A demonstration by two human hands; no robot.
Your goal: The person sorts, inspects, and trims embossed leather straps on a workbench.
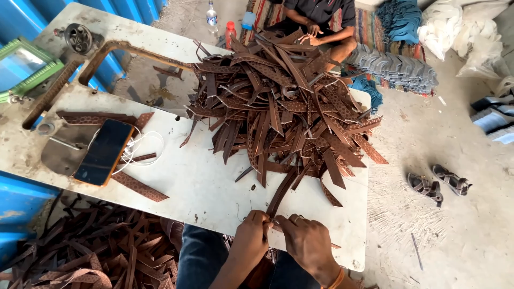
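Head view: white worktable (203, 187) on dusty concrete floor (455, 225), both hands' fingers (257, 222) pinching one brown strap (282, 192).

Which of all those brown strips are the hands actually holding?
The dark strip running from the pile's near edge down to both hands, pinched at the table's front edge.

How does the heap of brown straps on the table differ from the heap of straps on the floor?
The heap on the table lies in bright light on the white table, far side from both hands; the heap on the floor lies in shadow beneath its near edge. The table heap looks taller and fully visible; the floor heap is flatter and cut by the frame. Both are brown, patterned strips.
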